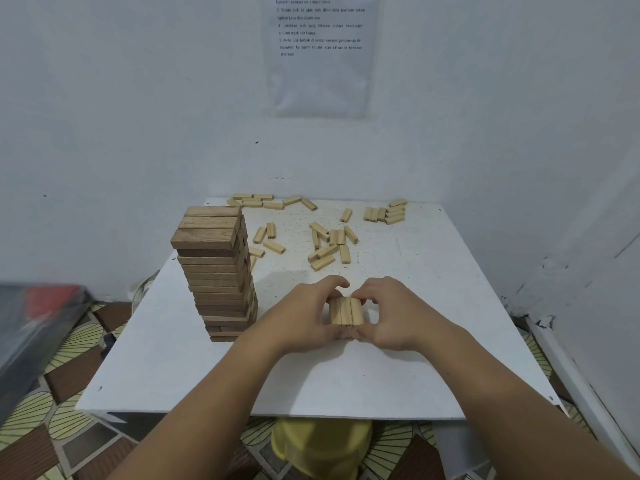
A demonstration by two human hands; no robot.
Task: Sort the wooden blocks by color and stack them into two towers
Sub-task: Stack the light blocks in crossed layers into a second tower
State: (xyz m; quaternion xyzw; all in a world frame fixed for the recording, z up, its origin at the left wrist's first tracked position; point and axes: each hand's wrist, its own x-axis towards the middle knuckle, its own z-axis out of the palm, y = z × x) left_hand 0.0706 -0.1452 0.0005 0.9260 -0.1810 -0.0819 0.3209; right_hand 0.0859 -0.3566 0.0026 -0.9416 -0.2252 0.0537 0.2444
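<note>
White walls [138,98] close in a corner, and against them stands a white table [398,368] whose top is speckled toward the back. Patterned flooring [52,410] with leaf shapes and brown squares shows around it, and a dark bundle [34,317] with a red patch lies at the left edge of the view. A printed sheet [320,64] hangs on the back wall above the table. A yellow object [322,445] sits below the table's near edge. On the left part of the table rises the dark tower [218,271], many layers of brown blocks high, its top layer of three blocks lying crosswise to those beneath and the upper courses slightly offset from the lower ones. Behind it and to the right, loose pale blocks [329,244] lie scattered across the back half of the table: a row along the far edge, a jumble in the middle, and a small cluster [384,213] near the far right. Nearer the person, right of the tower and apart from it, both hands meet. The left hand [304,313] and right hand [391,313] curl round the pale stack [346,310] from either side, grasping it between fingers and thumbs. Its top layer is three light blocks side by side. More pale wood shows below between the thumbs, but the number of layers cannot be told.
</note>
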